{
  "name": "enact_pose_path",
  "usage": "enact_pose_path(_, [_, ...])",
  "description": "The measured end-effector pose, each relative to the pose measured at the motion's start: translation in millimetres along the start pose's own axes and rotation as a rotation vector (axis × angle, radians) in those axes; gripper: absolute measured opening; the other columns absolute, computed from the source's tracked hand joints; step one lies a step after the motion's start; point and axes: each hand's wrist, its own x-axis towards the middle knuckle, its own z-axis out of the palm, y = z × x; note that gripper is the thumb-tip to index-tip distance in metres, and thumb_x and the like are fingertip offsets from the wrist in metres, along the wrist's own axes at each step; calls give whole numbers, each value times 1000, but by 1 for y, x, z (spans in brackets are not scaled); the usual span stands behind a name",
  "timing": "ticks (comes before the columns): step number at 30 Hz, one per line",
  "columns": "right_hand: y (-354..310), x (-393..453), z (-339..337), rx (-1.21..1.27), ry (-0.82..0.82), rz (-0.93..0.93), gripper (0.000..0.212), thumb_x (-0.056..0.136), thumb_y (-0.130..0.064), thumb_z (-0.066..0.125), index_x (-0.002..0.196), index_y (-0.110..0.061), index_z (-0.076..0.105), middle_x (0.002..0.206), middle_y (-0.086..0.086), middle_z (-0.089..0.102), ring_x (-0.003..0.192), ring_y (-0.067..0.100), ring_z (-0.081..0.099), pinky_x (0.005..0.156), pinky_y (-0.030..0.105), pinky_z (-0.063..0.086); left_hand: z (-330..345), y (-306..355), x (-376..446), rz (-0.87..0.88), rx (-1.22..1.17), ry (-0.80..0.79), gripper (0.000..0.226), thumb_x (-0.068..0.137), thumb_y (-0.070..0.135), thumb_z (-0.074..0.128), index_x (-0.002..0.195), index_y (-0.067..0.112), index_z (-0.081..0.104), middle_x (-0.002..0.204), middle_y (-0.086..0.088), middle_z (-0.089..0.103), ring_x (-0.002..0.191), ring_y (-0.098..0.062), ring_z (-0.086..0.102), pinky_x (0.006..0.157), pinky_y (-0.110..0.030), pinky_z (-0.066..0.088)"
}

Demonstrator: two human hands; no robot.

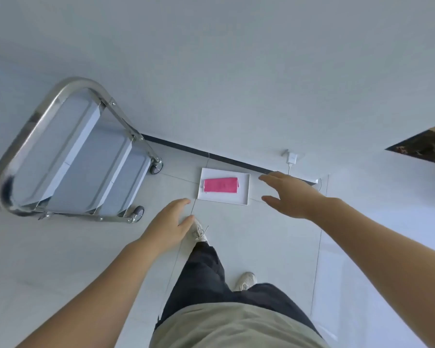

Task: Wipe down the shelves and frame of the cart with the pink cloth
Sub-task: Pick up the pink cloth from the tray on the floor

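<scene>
A folded pink cloth [220,185] lies in a shallow white tray [244,195] on the tiled floor by the wall. A steel cart [68,156] with three grey shelves and a tubular frame stands on castors to the left of the tray. My right hand [288,194] is stretched out just right of the tray, fingers straight, holding nothing. My left hand [170,223] hovers below and left of the tray, also empty with relaxed fingers. Neither hand touches the cloth or the cart.
A white wall with a dark baseboard [211,155] runs behind the cart and tray. A white charger [292,157] is plugged in low on the wall, its cable trailing down. A dark stone edge [425,144] juts in at the right. My feet [199,232] stand on the tiles.
</scene>
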Motion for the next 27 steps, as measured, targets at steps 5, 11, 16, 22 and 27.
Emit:
enact_pose_path(5, [6, 62, -6, -63, -101, 34, 56, 93, -37, 47, 144, -24, 28, 148, -2, 33, 126, 23, 44, 100, 37, 40, -22, -16, 79, -19, 52, -54, 50, 94, 30, 48, 139, 15, 36, 147, -1, 38, 133, -17, 37, 107, -31, 29])
enact_pose_path(11, [32, 166, 27, -112, -252, 28, 55, 93, -37, 48, 144, -25, 29, 151, -2, 27, 124, 22, 46, 100, 35, 40, -2, -47, 169, -21, 107, -43, 45, 93, 26, 48, 136, 13, 40, 141, -4, 44, 127, -22, 43, 102, -34, 34])
enact_pose_path(16, [81, 298, 118, -225, -350, -58, 55, 93, -37, 46, 143, -21, 30, 155, 5, 14, 131, 25, 38, 103, 36, 38, 73, -105, 262, 23, 229, 17, 35, 89, 19, 49, 123, 9, 49, 122, -4, 52, 110, -25, 49, 92, -34, 38])
enact_pose_path(22, [160, 437, 277, -403, -518, -89, 52, 94, -33, 43, 141, -18, 28, 154, 12, 6, 139, 29, 19, 102, 41, 40, 197, -195, 375, 23, 351, 20, 44, 90, 22, 49, 131, 6, 43, 138, -14, 44, 125, -30, 41, 102, -40, 32])
enact_pose_path(27, [213, 516, 385, -444, -537, -56, 57, 93, -26, 44, 145, -20, 22, 156, 14, -2, 142, 30, 11, 107, 43, 32, 274, -262, 433, 2, 367, 19, 47, 90, 21, 52, 132, 3, 42, 142, -17, 41, 128, -33, 39, 105, -43, 31])
